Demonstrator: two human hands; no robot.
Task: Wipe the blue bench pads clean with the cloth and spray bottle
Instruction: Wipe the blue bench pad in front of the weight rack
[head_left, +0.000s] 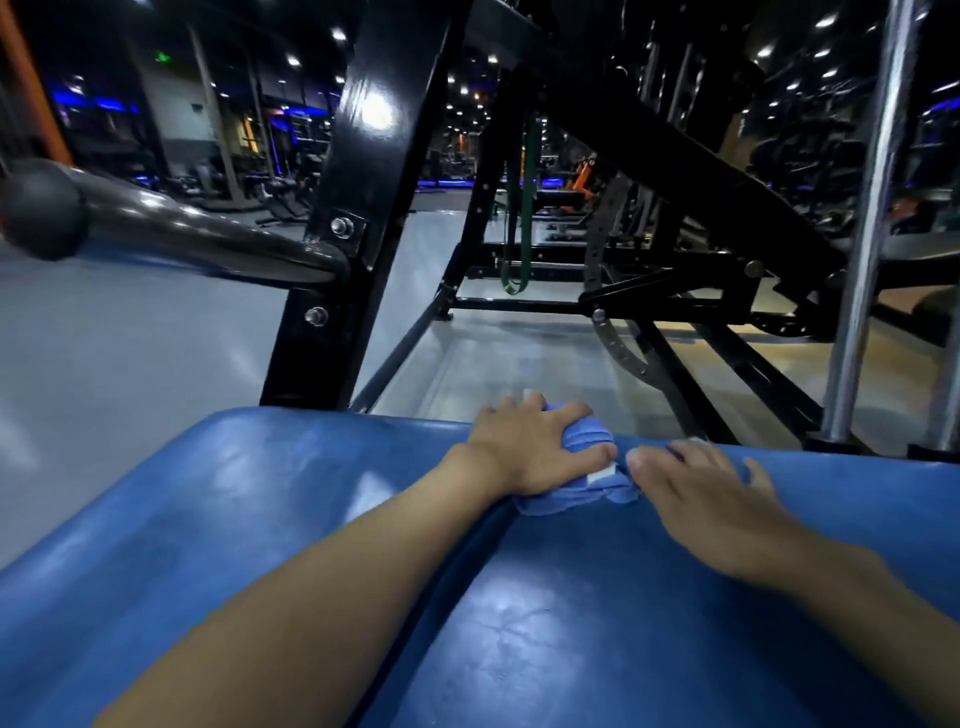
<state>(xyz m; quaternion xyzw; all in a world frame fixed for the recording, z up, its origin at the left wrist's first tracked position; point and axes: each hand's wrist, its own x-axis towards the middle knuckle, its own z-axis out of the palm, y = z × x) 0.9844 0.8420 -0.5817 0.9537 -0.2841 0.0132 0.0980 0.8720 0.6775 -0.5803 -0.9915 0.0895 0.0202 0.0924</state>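
A wide blue bench pad (260, 519) fills the lower half of the view, shiny and a little cracked. Near its far edge lies a bunched blue cloth (582, 480) with a small white tag. My left hand (524, 447) grips the cloth from above, fingers curled round it, pressing it onto the pad. My right hand (711, 499) lies just right of the cloth with fingers spread and flat on the pad, its thumb tip touching the cloth's edge. No spray bottle is in view.
A black steel upright (358, 208) of the machine rises just beyond the pad's far edge, with a black padded handle bar (156, 218) sticking out to the left. A chrome post (867, 234) stands at the right. Grey gym floor (104, 353) and other machines lie beyond.
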